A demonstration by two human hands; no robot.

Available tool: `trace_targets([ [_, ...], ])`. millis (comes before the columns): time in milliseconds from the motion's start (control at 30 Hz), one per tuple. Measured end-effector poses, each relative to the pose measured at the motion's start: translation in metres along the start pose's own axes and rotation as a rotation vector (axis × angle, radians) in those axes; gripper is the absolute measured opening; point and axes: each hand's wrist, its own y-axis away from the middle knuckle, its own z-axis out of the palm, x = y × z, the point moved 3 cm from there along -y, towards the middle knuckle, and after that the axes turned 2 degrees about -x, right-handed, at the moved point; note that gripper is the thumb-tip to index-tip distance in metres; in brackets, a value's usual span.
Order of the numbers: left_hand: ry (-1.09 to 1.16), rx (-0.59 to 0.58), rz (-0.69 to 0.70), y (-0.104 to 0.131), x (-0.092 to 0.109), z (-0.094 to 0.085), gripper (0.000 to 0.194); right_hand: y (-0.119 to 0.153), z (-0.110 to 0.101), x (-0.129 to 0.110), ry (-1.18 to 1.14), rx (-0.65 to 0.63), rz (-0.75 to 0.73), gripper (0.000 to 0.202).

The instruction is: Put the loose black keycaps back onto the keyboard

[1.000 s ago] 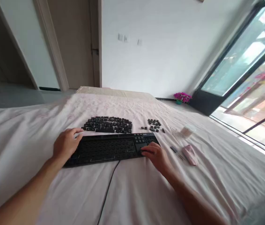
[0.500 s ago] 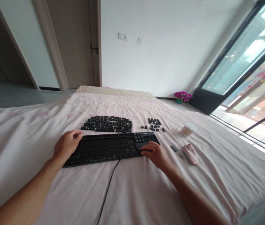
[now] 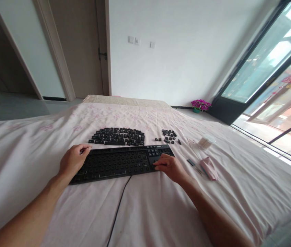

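Note:
A black keyboard (image 3: pixel 117 164) lies across the pink sheet, with most of its keycaps off and a few still seated near its upper right. My left hand (image 3: pixel 72 160) is closed on the keyboard's left end, fingers curled at the far corner. Over the bare arrow-key area, the thumb and fingers of my right hand (image 3: pixel 170 167) are pinched together; whatever is between them is hidden. Just beyond the keyboard is a large group of loose black keycaps (image 3: pixel 119 136). A smaller keycap group (image 3: pixel 170 134) lies farther right.
To the right are a clear tub of cotton swabs (image 3: pixel 206 141), a small dark-handled brush (image 3: pixel 191 163) and a folded pink cloth (image 3: pixel 208 168). The keyboard cable (image 3: pixel 119 206) runs toward me. Wrinkled sheet (image 3: pixel 240 164) covers the bed.
Almost nothing differs. Both hands stay at the same places on the keyboard, and the view has shifted very slightly.

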Motion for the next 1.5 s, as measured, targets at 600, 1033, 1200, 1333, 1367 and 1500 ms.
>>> trace_targets([
  [600,-0.003,-0.001,0.013,-0.002,-0.005,0.003,0.036,0.014,-0.003,-0.045,0.609,-0.042,-0.145,0.030],
  [1033,-0.009,-0.002,0.024,-0.001,0.000,0.000,0.036,0.031,0.018,-0.049,0.821,-0.133,-0.139,0.042],
  [1200,-0.005,-0.005,0.017,0.000,0.000,0.001,0.037,0.031,0.015,-0.053,0.776,-0.139,-0.136,0.035],
  [1333,0.017,-0.022,0.000,-0.001,-0.002,0.002,0.037,0.021,-0.007,-0.044,0.546,-0.113,-0.078,0.030],
  [1367,0.022,-0.031,-0.005,-0.002,-0.003,0.003,0.037,0.016,-0.015,-0.038,0.468,-0.081,-0.056,0.029],
  [1500,0.029,-0.045,-0.009,-0.003,-0.004,0.003,0.038,-0.021,-0.050,-0.002,0.330,0.135,0.053,0.025],
])
